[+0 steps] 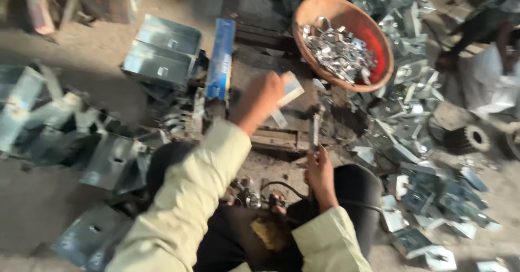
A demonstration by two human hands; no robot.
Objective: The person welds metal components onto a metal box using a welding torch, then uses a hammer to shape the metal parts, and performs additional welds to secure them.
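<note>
Workshop floor | left hand [264, 96] fingers pinch metal plate [291, 89] | right hand [319, 170] grips tool [316, 127]

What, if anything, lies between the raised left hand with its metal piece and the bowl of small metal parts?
Nothing visible blocks that path. The left hand holds a small flat metal piece in the air, and the orange bowl sits up and to the right of it. Between them is only open space above the dark work surface.

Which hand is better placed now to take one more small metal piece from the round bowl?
Probably the left hand: raised near the bowl, though its fingers already hold a metal plate. The right hand is lower, gripping a hammer.
</note>
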